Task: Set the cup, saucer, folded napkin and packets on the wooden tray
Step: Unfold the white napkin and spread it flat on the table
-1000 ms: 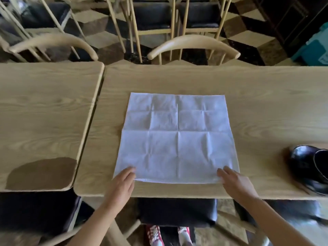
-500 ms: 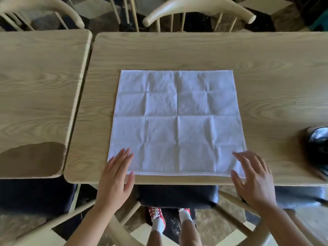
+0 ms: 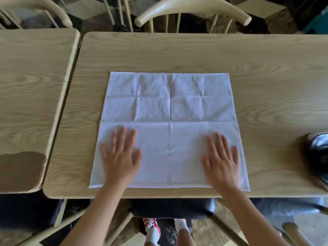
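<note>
A white napkin (image 3: pixel 169 110) lies fully unfolded and flat on the wooden table (image 3: pixel 195 52), marked by a grid of creases. My left hand (image 3: pixel 120 155) rests palm down on its near left part, fingers spread. My right hand (image 3: pixel 221 158) lies palm down on its near right part, fingers apart. Neither hand holds anything. A dark glossy object (image 3: pixel 318 151), cut off by the right edge of the view, sits on the table; I cannot tell what it is. No tray, saucer or packets are in view.
A second wooden table (image 3: pixel 32 86) stands to the left across a narrow gap, with a worn brown patch at its near corner. Pale wooden chairs (image 3: pixel 191 8) stand behind the tables. My legs and red shoes show below the near table edge.
Both hands moved forward from the near corners of the napkin onto its near half and now lie flat on it. The camera tilted further down.
</note>
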Motion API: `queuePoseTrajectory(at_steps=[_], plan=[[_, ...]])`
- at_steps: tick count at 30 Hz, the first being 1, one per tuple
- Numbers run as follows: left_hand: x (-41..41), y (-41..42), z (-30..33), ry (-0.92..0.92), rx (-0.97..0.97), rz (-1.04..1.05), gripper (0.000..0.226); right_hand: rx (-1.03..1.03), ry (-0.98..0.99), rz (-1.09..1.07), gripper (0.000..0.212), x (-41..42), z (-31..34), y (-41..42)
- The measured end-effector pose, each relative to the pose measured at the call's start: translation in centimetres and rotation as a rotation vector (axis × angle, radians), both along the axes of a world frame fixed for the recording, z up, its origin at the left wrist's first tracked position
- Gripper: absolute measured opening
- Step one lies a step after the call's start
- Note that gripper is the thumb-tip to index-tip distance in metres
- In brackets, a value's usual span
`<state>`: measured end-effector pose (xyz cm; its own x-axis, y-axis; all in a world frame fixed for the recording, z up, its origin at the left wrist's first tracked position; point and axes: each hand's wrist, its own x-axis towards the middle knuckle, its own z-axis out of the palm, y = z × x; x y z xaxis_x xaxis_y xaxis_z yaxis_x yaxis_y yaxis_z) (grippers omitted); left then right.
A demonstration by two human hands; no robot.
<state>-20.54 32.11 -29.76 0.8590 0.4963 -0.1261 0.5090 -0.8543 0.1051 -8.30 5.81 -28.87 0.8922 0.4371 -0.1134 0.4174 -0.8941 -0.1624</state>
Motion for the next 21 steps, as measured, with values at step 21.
queuePoseTrajectory(at_steps=[21], plan=[[12.1, 1.8, -0.5, -0.087, 0.028, -0.263, 0.057, 0.071, -0.023, 0.123, 0.066, 12.3, -0.4, 6.0]])
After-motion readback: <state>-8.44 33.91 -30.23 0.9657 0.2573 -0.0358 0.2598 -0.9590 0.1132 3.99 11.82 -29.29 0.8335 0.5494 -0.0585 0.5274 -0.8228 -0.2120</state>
